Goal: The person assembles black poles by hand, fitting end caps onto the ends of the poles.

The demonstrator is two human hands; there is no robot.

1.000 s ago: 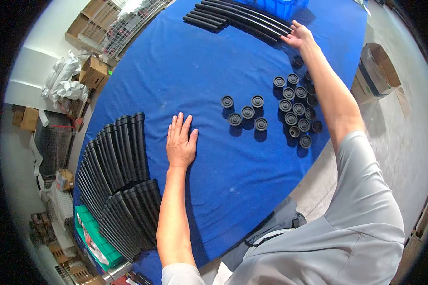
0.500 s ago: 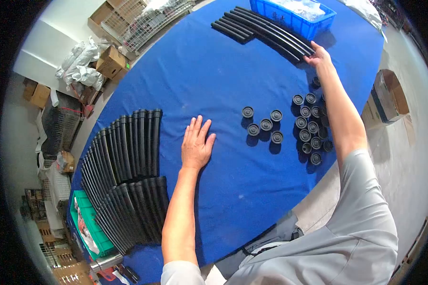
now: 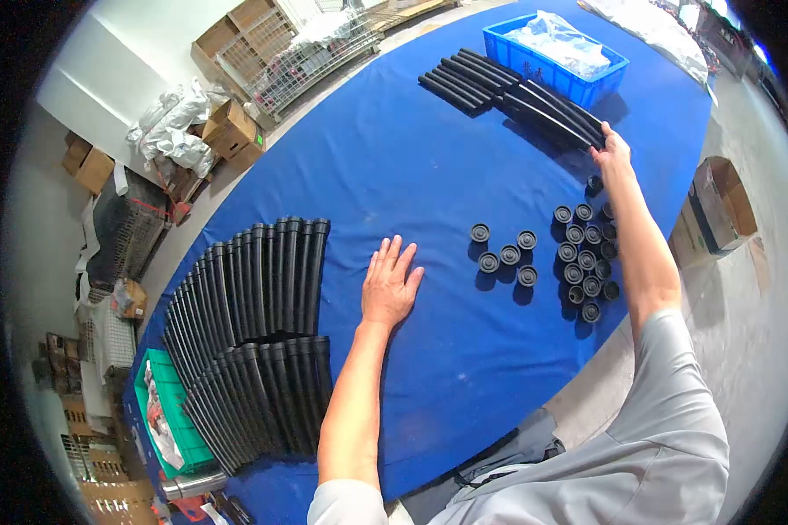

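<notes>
My left hand (image 3: 390,284) lies flat on the blue cloth with its fingers stretched out, holding nothing. At the far right, my right hand (image 3: 612,150) is closed around the near ends of a few long black tubes (image 3: 553,112). Their far ends meet a group of other black tubes (image 3: 458,87) by the blue crate. Several round black caps (image 3: 586,260) stand below my right forearm, which hides part of the group. A smaller set of round black caps (image 3: 510,255) sits between my two hands.
Two fanned rows of capped black tubes (image 3: 263,280) lie left of my left arm. A green bin (image 3: 184,420) stands beside them. The blue crate (image 3: 600,87) at the back holds clear plastic bags. Cardboard boxes (image 3: 722,206) stand on the floor at right.
The view has shifted, so everything sits lower and further right. The tubes in my right hand now look slightly raised at their near ends. My left hand stays flat on the cloth.
</notes>
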